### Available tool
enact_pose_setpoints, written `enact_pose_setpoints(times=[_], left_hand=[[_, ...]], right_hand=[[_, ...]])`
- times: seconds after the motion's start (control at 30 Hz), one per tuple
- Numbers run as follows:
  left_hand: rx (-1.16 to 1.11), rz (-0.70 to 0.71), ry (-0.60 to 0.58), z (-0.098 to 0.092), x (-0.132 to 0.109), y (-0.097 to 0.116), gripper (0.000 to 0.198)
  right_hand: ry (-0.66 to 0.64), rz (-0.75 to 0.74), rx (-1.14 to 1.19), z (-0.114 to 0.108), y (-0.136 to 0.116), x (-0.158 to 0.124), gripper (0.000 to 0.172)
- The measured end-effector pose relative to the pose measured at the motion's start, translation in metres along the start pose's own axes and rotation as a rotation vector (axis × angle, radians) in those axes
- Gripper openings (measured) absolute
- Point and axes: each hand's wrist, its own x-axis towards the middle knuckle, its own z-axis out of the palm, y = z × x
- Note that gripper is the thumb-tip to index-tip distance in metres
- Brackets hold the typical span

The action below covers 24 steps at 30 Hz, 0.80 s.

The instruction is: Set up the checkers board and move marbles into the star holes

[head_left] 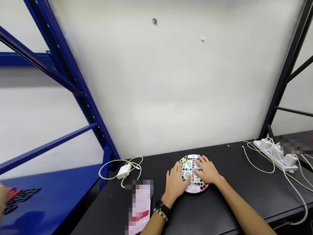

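A round, flat board game board (193, 188), printed in pastel colours with rows of dark round spots or holes, lies on the black table (215, 209). My left hand (176, 181) rests over its left edge, fingers spread. On its right side lies my right hand (207, 169), also flat with fingers stretched out. Both palms hide parts of the board. A dark watch (162, 207) and a beaded bracelet sit on my left wrist.
A phone (141, 209) with a lit, blurred screen lies left of my left forearm. Behind it is a white charger (124, 171) with a looped cable. A power strip (276, 156) with plugs and trailing white cables is at right. Blue shelving (73, 71) stands left, with part of another person's hand (3, 195).
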Motion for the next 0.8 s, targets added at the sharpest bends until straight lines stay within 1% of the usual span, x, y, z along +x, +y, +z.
enact_pose_setpoints(times=[0.17,0.37,0.53,0.8], left_hand=[[0.004,0.004,-0.011,0.0018,-0.0005,-0.001,0.076],[0.011,-0.042,-0.014,0.0053,0.0005,-0.0021,0.076],[0.008,-0.046,-0.016,0.0032,0.0005,-0.0004,0.074],[-0.024,-0.032,0.011,0.0064,0.0029,-0.0018,0.072]], right_hand=[[-0.005,0.005,0.004,-0.0015,-0.0013,-0.0007,0.065],[0.008,0.028,0.02,0.0002,0.0002,-0.0013,0.064],[0.003,0.047,0.009,0.0003,-0.0007,-0.0001,0.069],[-0.02,0.057,0.002,-0.0048,-0.003,0.002,0.068]])
